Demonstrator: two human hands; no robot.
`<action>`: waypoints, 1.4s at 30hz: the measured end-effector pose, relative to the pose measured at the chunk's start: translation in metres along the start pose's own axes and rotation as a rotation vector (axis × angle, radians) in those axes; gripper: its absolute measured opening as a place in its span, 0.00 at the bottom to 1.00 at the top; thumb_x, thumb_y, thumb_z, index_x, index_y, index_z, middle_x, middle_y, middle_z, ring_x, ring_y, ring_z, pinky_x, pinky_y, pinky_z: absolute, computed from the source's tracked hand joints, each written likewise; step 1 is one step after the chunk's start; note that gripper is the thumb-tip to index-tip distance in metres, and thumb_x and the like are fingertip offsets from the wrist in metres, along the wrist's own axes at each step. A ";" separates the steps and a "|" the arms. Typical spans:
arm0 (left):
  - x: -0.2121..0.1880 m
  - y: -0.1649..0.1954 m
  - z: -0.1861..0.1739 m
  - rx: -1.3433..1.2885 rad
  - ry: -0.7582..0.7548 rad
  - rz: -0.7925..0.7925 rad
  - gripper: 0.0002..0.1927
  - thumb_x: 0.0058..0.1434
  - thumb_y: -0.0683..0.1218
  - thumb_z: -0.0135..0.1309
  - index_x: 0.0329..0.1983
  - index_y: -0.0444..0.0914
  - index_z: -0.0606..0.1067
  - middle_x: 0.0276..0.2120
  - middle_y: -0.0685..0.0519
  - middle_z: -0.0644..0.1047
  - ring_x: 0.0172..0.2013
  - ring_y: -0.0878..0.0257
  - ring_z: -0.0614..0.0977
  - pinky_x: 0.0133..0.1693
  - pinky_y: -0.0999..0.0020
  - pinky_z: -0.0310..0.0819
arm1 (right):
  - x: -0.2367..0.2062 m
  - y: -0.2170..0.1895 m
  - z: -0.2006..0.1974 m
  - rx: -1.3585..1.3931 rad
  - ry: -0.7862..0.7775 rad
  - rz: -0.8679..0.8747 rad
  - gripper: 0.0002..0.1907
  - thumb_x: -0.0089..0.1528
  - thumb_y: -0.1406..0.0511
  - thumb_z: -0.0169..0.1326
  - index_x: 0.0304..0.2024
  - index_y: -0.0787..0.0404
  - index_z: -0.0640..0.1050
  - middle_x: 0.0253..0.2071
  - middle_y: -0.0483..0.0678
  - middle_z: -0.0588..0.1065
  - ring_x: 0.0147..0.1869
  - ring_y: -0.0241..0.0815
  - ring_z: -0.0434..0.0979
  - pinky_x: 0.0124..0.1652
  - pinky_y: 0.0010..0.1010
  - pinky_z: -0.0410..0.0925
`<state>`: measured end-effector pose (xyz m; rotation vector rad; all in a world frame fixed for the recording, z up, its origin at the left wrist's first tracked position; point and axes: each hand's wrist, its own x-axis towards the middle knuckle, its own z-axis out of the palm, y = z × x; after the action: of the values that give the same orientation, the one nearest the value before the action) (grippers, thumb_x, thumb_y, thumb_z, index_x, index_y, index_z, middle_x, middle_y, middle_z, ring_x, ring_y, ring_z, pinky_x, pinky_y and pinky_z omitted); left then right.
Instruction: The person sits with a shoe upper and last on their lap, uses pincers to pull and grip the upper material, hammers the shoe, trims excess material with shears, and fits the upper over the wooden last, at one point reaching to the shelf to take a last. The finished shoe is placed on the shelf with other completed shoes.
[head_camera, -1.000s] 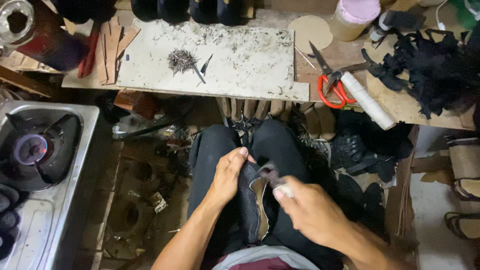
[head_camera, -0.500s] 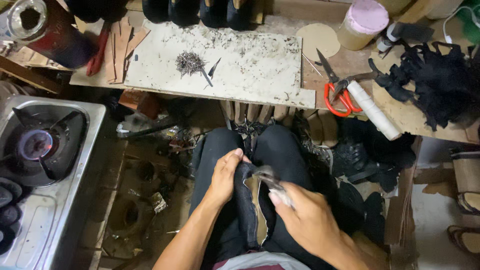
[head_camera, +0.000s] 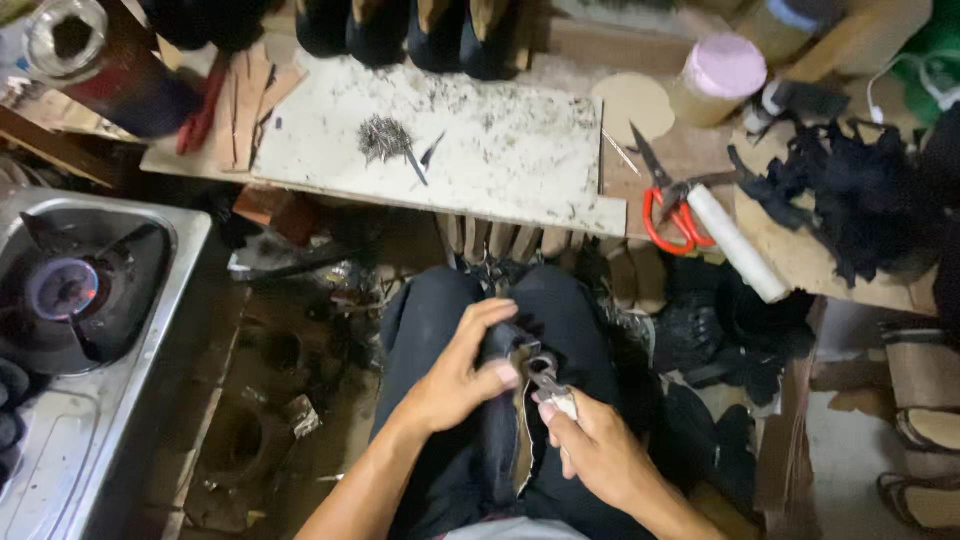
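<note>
The person sits with a black shoe upper (head_camera: 497, 400) held upright on the lap, soft dark material with a pale tan lining or insole edge showing along its right side. The left hand (head_camera: 462, 372) wraps around it from the left: fingers curled over the top edge, thumb pressed flat against the near face, so the hand is closed firmly on the piece. The wrist is bent slightly and the forearm runs down toward the lower left.

The right hand (head_camera: 598, 452) is closed into a fist round the handles of a pair of metal pincers (head_camera: 546, 378), dull grey steel with a rounded head. That head sits just beyond the right fingertips and right beside the left thumb, biting at the top edge of the upper. The right forearm comes in from the lower right.

Beyond the fingers, past the knees, lies a worn, speckled white board (head_camera: 470, 150), flat and rectangular, with a small heap of thin dark nails (head_camera: 383, 137) on it. Further right are red-handled scissors (head_camera: 668, 205), touching a white cylindrical roll (head_camera: 737, 243), and a tangle of black scraps (head_camera: 850, 195). Well off to the left of the left hand, a gas burner (head_camera: 65, 288) glows in a steel stove.
</note>
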<state>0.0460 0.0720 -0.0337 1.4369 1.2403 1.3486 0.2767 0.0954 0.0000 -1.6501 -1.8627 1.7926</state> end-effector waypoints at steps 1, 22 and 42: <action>0.001 0.006 0.000 0.087 -0.013 0.078 0.34 0.59 0.50 0.59 0.65 0.31 0.66 0.63 0.39 0.66 0.64 0.48 0.67 0.63 0.56 0.60 | -0.001 -0.007 -0.006 -0.056 0.010 -0.076 0.15 0.63 0.61 0.49 0.50 0.59 0.78 0.25 0.46 0.75 0.22 0.40 0.75 0.26 0.35 0.69; 0.003 0.002 -0.010 0.224 -0.172 0.062 0.30 0.67 0.49 0.54 0.68 0.33 0.64 0.59 0.38 0.69 0.61 0.42 0.69 0.64 0.53 0.62 | 0.005 -0.015 0.004 -0.610 0.231 -0.512 0.30 0.58 0.69 0.53 0.64 0.61 0.68 0.39 0.54 0.72 0.34 0.57 0.80 0.35 0.45 0.73; 0.009 0.016 0.009 0.389 -0.047 -0.031 0.20 0.63 0.46 0.49 0.57 0.33 0.69 0.49 0.41 0.71 0.52 0.44 0.71 0.57 0.53 0.65 | 0.011 -0.019 0.009 -0.525 0.272 -0.462 0.32 0.59 0.69 0.51 0.67 0.62 0.65 0.41 0.55 0.74 0.38 0.60 0.79 0.36 0.47 0.71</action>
<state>0.0566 0.0781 -0.0174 1.6927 1.5472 1.0835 0.2548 0.1018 0.0047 -1.3244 -2.4424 0.9053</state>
